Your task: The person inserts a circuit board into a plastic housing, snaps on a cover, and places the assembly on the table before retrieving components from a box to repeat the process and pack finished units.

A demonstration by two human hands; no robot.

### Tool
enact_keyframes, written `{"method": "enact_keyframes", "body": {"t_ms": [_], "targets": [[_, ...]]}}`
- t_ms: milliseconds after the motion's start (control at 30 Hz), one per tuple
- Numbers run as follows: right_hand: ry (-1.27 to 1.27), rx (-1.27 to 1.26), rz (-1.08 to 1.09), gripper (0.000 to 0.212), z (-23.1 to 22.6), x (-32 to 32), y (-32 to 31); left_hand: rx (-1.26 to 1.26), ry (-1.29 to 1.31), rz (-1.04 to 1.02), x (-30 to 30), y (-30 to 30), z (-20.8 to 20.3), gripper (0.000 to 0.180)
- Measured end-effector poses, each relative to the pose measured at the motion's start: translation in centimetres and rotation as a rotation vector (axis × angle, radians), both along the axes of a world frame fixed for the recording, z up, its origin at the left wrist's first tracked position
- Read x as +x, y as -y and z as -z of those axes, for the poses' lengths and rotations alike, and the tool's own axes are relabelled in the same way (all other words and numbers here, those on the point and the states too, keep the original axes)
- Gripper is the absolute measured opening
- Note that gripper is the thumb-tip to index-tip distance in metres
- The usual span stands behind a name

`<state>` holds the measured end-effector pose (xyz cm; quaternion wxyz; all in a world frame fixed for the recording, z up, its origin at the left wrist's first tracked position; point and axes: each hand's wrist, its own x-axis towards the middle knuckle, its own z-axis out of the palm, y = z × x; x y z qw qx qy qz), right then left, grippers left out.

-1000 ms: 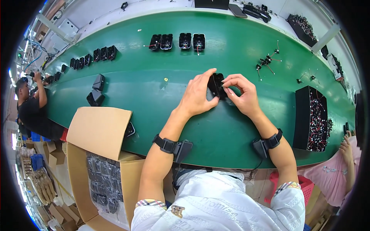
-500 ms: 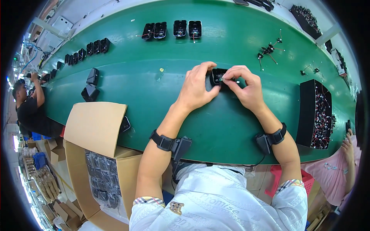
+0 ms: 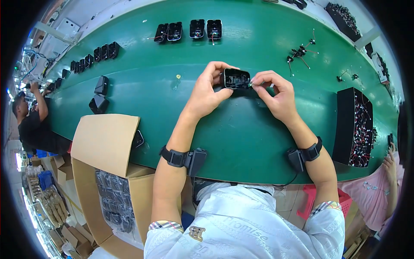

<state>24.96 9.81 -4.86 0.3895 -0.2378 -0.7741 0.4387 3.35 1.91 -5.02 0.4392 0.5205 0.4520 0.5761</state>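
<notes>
My left hand (image 3: 206, 93) grips a black, open-faced plastic housing (image 3: 237, 79) by its left side, thumb at the lower edge. The housing is tilted so that its dark inside faces up toward me. My right hand (image 3: 278, 95) is closed in a pinch at the housing's right edge. Between its thumb and forefinger shows a small pale-green part (image 3: 251, 85), too small to make out fully. Whether that part is joined to the housing I cannot tell.
Similar housings (image 3: 214, 30) stand along the far side, others (image 3: 99, 91) at left. Small wired parts (image 3: 298, 52) lie far right, above a black bin (image 3: 345, 127) full of them. An open cardboard box (image 3: 142, 190) holds wrapped black pieces. One person (image 3: 32, 116) works at left, another (image 3: 371, 190) at right.
My left hand has shifted slightly left and tipped the housing so its inside shows more. My right fingertips have gone from over the housing's inside to its right edge.
</notes>
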Motion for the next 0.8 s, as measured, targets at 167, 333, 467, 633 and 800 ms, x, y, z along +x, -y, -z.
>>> {"method": "enact_keyframes", "body": {"t_ms": [167, 333, 467, 633, 800], "targets": [[-0.077, -0.035, -0.008, 0.012, -0.2, 0.2, 0.4, -0.123, 0.198, -0.034, -0.5, 0.3, -0.4, 0.047], [-0.110, 0.043, -0.028, 0.013, -0.9, 0.3, 0.5, -0.181, 0.350, 0.038, 0.5, 0.3, -0.7, 0.043], [-0.077, -0.102, 0.055, 0.020, -1.0, 0.1, -0.5, -0.140, 0.244, -0.068, -0.2, 0.0, -0.5, 0.042], [-0.014, -0.313, 0.091, 0.030, -1.7, 2.4, -3.5, -0.164, 0.294, -0.150, -1.0, -0.1, 0.0, 0.041], [0.283, -0.182, 0.045, 0.025, -0.6, 1.4, -2.7, -0.099, 0.279, -0.208, -0.7, -0.1, -0.1, 0.039]]}}
